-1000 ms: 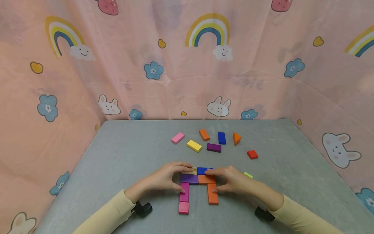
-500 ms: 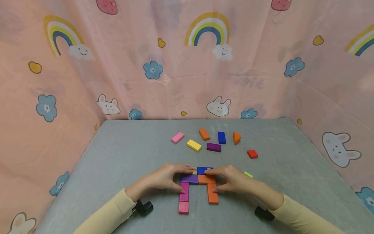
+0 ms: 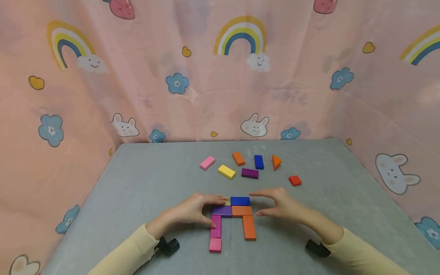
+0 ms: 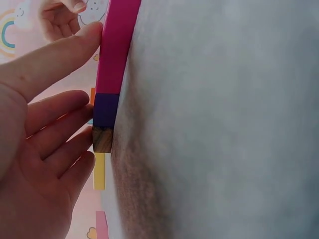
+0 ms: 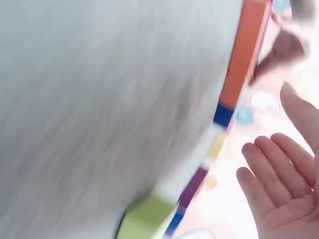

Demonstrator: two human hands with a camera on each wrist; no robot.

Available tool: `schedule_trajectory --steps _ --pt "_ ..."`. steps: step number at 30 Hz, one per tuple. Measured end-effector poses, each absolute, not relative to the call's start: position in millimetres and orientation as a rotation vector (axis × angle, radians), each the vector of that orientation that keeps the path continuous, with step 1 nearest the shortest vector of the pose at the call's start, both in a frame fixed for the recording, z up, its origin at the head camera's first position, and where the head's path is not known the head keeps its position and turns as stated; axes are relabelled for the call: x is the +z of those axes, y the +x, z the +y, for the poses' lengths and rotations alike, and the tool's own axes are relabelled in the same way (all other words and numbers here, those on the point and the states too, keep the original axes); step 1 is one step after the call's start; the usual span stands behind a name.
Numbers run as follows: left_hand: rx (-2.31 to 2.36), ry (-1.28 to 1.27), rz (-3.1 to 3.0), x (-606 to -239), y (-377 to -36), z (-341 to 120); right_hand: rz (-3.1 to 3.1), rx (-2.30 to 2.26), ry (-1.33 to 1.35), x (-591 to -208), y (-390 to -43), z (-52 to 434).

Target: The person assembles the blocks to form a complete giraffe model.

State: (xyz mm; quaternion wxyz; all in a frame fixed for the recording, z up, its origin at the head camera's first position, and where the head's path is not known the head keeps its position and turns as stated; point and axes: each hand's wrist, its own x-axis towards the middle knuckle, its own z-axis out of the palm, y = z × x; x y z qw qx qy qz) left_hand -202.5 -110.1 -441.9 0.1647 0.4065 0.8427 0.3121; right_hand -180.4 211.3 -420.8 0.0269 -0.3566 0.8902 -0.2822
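As my left hand (image 3: 192, 209), spread without gripping, touches the magenta block (image 3: 216, 232) and wood-grain block (image 3: 228, 201), well in from the far edge of the gray surface (image 3: 154, 168), and my right hand (image 3: 282, 205) hovers spread and empty beside the nearer blue block (image 3: 240, 201), I should press only lightly.

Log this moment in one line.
Left hand: thumb on magenta block, fingers at wood-grain block; Right hand: open, touching nothing; Blue block: beside wood-grain block

The table (image 3: 154, 172) is evenly lit; in the right wrist view, the green block (image 5: 147, 217) is blurred and the far curtain (image 5: 227, 201) is washed out.
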Motion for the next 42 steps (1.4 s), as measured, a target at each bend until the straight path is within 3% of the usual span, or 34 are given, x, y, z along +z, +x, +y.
schedule_trajectory --steps 16,42 --pt "0.887 1.132 2.402 -442.4 -201.7 -109.7 2.913 -0.883 -0.834 -434.9 -171.3 288.1" --pt "0.900 1.128 2.382 -442.2 -202.9 -111.0 2.858 -0.887 -0.722 -433.1 -172.2 293.2"
